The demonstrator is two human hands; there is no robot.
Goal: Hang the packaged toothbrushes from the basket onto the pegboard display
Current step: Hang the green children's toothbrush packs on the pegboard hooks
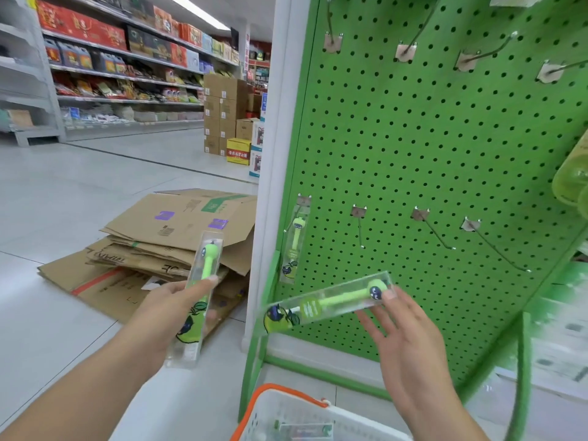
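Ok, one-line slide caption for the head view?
Each hand holds a packaged toothbrush; one already hangs on the pegboard.

Glossy clear plastic toothbrush packs (327, 305); matt green pegboard (413, 148), seemingly painted metal; bare metal hooks (436, 232).

We've got a clear-boxed green toothbrush (203, 291) gripped in our left hand (168, 308), another (327, 305) pinched sideways in our right hand (410, 348), one (294, 246) hanging on the green perforated pegboard (413, 148).
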